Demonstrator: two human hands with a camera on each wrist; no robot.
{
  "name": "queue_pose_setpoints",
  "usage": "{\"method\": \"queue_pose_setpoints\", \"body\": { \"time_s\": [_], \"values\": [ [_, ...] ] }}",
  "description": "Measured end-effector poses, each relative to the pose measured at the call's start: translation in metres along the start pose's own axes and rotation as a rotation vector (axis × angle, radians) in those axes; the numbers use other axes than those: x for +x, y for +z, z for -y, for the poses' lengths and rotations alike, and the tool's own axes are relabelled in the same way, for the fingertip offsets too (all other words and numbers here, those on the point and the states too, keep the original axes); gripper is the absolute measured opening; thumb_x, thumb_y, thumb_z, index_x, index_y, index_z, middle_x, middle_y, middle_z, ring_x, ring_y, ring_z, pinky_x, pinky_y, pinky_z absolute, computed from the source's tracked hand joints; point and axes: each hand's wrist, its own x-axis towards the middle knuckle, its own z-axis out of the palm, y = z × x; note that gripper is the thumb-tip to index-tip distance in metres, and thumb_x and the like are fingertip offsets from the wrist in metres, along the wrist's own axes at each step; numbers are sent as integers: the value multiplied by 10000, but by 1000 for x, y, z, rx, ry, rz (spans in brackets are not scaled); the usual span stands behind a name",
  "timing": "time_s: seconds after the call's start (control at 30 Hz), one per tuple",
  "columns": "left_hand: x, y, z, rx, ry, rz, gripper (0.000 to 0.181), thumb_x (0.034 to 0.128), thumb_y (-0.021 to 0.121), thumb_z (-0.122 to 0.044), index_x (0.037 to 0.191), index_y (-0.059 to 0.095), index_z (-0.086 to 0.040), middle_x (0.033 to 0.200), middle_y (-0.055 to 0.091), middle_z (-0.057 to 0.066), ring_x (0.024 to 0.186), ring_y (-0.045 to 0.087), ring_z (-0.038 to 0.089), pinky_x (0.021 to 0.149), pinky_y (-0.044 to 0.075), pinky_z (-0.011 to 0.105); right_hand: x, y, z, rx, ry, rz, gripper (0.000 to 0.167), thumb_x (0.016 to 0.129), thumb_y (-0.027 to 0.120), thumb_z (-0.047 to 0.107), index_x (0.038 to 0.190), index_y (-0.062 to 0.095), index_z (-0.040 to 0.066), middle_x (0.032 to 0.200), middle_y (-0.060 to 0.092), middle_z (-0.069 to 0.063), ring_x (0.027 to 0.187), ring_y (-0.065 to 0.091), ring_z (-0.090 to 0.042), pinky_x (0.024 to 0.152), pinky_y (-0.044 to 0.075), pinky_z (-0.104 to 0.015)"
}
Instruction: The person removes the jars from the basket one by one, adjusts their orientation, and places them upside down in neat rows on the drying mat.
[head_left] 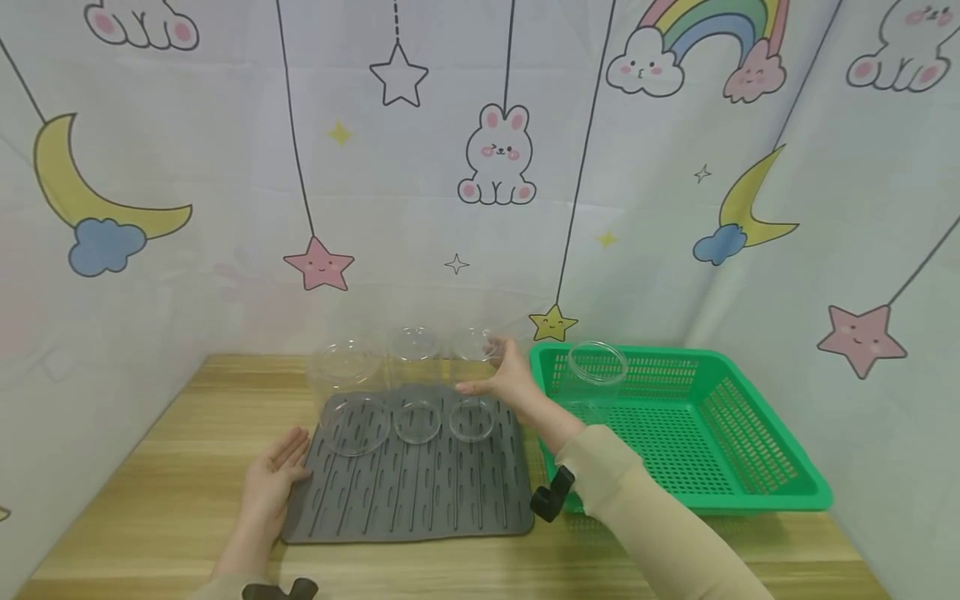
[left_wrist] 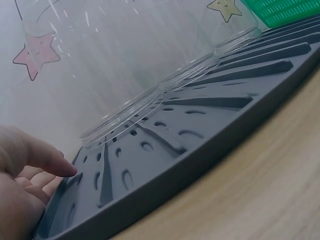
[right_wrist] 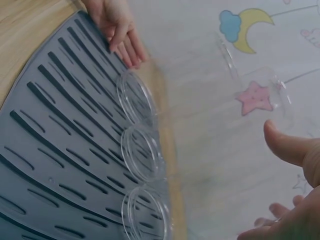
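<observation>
Three tall clear plastic cups stand in a row along the back of a grey ribbed drying mat (head_left: pixel 412 500): a wider left cup (head_left: pixel 352 400), a middle cup (head_left: pixel 417 396) and a right cup (head_left: pixel 474 404). My right hand (head_left: pixel 513 383) is round the right cup, thumb in front and fingers behind; some fingertips (right_wrist: pixel 262 221) show through the clear wall. At the mat's left edge lies my left hand (head_left: pixel 273 475), fingers loosely straight. Its thumb (left_wrist: pixel 62 167) touches the mat's rim in the left wrist view.
A green plastic basket (head_left: pixel 750 502) with slotted walls stands right of the mat. Inside its left end is another clear cup (head_left: pixel 597 367). Beneath everything is a wooden table (head_left: pixel 172 467), and a white cloth with cartoon prints (head_left: pixel 450 225) hangs behind it.
</observation>
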Motion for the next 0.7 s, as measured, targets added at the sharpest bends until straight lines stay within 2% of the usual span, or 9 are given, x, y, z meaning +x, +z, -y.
{"method": "queue_pose_setpoints", "body": {
  "time_s": [0.7],
  "values": [
    [-3,-1,4,2,8,5,775,871,366,191,1555,65,-16,1631,113,173,1507,142,300,1208,219,316,-2,-2,-4,3,20,31,964,770,832,128,1524,233,79,1515,360,-196,1438,313,-367,1128,387,-546]
  ]
}}
